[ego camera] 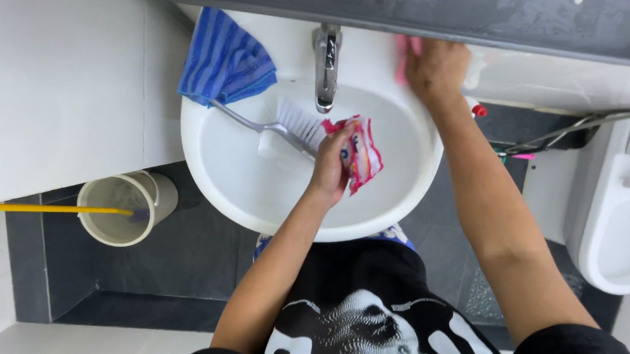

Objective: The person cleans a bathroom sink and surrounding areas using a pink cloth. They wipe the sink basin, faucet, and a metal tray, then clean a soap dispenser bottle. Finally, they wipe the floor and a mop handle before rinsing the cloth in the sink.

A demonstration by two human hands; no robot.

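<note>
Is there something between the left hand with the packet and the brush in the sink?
Nothing visible. The left hand, holding the pink packet, is right beside the bristles of the brush in the sink.

A bathroom, seen from above; a round white basin [259,193] fills the centre, with a chrome tap [326,67] at 12 o'clock on its rim; a white toilet [618,227] stands at 3 o'clock; the floor [191,267] is dark grey tile, and a white wall [56,89] runs along at 10 o'clock; cleaning gear marks it as a washroom being kept: a scrubbing brush [291,125] lies in the basin, a blue striped cloth [225,60] hangs over its rim at 11 o'clock, and a small bucket [125,206] with a yellow handle [47,208] across it sits on the floor at 9 o'clock.
</note>
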